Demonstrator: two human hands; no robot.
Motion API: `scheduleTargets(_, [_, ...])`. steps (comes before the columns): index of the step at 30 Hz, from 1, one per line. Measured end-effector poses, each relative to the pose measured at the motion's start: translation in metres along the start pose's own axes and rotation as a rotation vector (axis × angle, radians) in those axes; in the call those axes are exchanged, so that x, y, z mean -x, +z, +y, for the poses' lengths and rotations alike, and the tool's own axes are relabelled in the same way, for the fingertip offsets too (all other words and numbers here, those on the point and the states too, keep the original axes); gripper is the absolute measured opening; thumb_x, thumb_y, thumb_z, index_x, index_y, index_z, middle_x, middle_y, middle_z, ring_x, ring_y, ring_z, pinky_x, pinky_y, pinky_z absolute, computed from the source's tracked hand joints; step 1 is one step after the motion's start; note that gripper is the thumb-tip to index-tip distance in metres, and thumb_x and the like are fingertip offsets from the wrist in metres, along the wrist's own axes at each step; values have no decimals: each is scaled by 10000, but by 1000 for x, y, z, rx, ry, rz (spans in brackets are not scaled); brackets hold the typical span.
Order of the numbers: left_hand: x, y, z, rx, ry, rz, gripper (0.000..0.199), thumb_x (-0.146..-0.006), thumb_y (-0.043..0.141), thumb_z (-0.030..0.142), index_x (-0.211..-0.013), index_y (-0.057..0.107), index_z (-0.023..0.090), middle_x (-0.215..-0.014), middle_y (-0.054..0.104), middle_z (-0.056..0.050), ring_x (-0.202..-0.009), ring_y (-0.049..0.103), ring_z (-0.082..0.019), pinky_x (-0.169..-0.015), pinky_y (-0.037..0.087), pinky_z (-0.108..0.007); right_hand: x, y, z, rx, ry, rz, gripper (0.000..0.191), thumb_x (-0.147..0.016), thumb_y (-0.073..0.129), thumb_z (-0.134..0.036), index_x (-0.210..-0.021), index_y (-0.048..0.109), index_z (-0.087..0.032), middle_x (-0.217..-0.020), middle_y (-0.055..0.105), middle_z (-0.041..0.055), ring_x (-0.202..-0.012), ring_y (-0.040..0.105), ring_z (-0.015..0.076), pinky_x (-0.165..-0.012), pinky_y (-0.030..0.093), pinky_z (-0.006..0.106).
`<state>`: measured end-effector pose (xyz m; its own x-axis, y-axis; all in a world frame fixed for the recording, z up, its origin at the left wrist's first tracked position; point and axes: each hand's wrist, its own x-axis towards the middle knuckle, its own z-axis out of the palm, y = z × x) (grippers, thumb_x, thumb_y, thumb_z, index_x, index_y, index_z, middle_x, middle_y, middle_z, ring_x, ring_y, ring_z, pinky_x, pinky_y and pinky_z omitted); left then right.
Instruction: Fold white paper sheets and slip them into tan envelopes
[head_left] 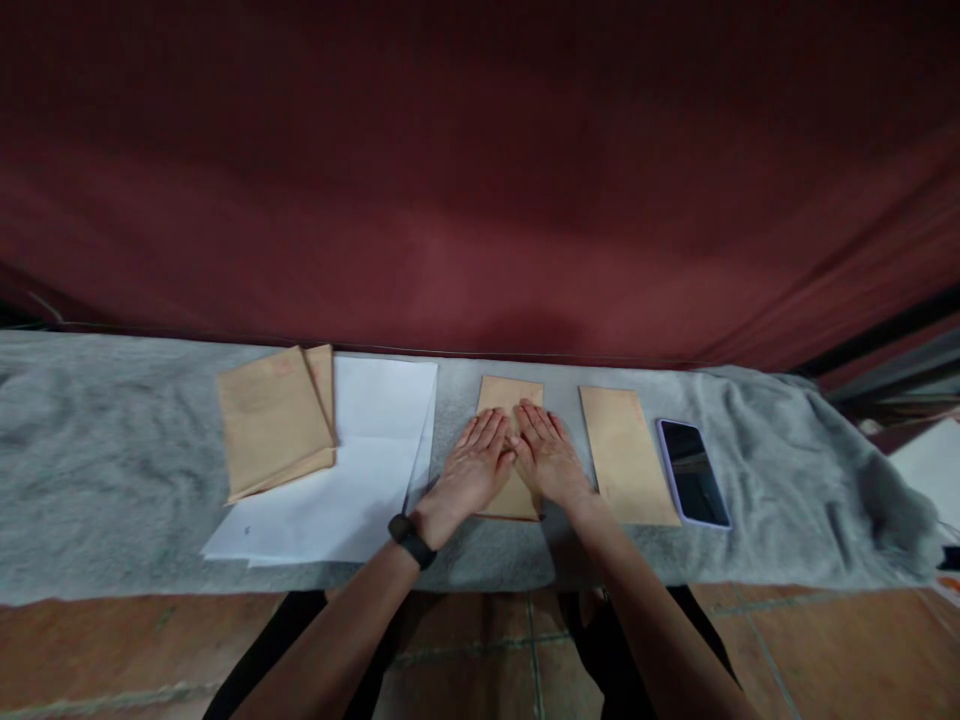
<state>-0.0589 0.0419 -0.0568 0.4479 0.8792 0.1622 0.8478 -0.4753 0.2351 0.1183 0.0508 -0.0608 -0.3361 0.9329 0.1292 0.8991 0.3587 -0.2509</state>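
A brown paper envelope (511,392) lies lengthwise on the grey cloth in the middle. My left hand (475,465) rests flat on its left side, fingers stretched out, a black band on the wrist. Flat on its right side is my right hand (549,455), also with fingers spread. The thumbs meet or nearly meet over the envelope. Another brown envelope (626,455) lies to the right. Several brown envelopes (274,420) are stacked at the left, overlapping white paper sheets (367,460).
A phone (694,475) in a light purple case lies right of the right envelope. Grey cloth (97,470) covers the long narrow surface. A dark red fabric (450,200) hangs behind it. Tiled floor (480,660) shows in front.
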Motion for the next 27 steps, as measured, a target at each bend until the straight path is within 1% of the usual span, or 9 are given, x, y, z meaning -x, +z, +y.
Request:
scheduleTargets(3, [-3, 2, 3, -36, -28, 3, 578, -1029, 359, 350, -1535, 394, 72, -1629, 369, -146, -1547, 259, -252, -1275, 247, -454, 1, 0, 0, 9, 4, -8, 591, -1083, 255, -417, -1599, 294, -131, -1667, 267, 90, -1551, 253, 209, -1276, 201, 450])
scheduleTargets(6, [-3, 3, 4, -46, -27, 20, 557, -1029, 336, 324, -1527, 410, 86, -1627, 379, -136, -1545, 264, -251, -1276, 234, -459, 3, 0, -1, 6, -13, -7, 602, -1080, 271, -437, -1596, 305, -127, -1658, 292, 100, -1548, 264, 219, -1276, 201, 456])
scheduleTargets(10, [1, 4, 3, -15, 23, 53, 545, -1022, 348, 309, -1510, 427, 81, -1609, 406, -152, -1532, 299, -264, -1270, 249, -471, 9, 1, -2, -7, -49, 21, 588, -1070, 305, -405, -1587, 329, -127, -1642, 330, 116, -1543, 278, 231, -1271, 216, 492])
scheduleTargets(13, [5, 4, 3, 14, 56, 66, 550, -1017, 354, 297, -1523, 402, 87, -1600, 419, -162, -1524, 319, -258, -1265, 261, -483, 14, 3, -2, -14, -69, 30, 585, -1065, 327, -395, -1589, 328, -136, -1640, 335, 119, -1537, 295, 232, -1271, 221, 495])
scheduleTargets(16, [9, 1, 3, 24, 83, 50, 563, -1016, 355, 291, -1542, 362, 91, -1604, 410, -166, -1523, 322, -249, -1262, 267, -480, 18, 3, -3, -18, -81, 29, 588, -1062, 339, -399, -1593, 321, -146, -1644, 331, 114, -1535, 301, 230, -1273, 221, 490])
scheduleTargets(20, [16, -3, 5, 19, 110, 2, 573, -1006, 372, 281, -1538, 357, 69, -1614, 389, -176, -1530, 303, -246, -1268, 255, -455, 23, 0, -5, -14, -111, 9, 592, -1066, 325, -410, -1577, 347, -112, -1641, 337, 122, -1537, 295, 236, -1277, 208, 489])
scheduleTargets(24, [24, -6, 8, 21, 141, 20, 582, -1001, 358, 270, -1552, 326, 86, -1626, 371, -163, -1543, 264, -239, -1266, 257, -456, 28, -3, -7, -18, -140, -3, 605, -1066, 331, -414, -1583, 326, -99, -1642, 332, 128, -1538, 291, 243, -1277, 209, 500])
scheduleTargets(27, [29, -8, 9, 19, 148, 28, 587, -1006, 359, 275, -1555, 310, 72, -1634, 351, -173, -1549, 244, -241, -1269, 251, -456, 32, -4, -8, -24, -151, 1, 613, -1065, 347, -417, -1592, 305, -108, -1646, 327, 126, -1539, 288, 243, -1276, 216, 499])
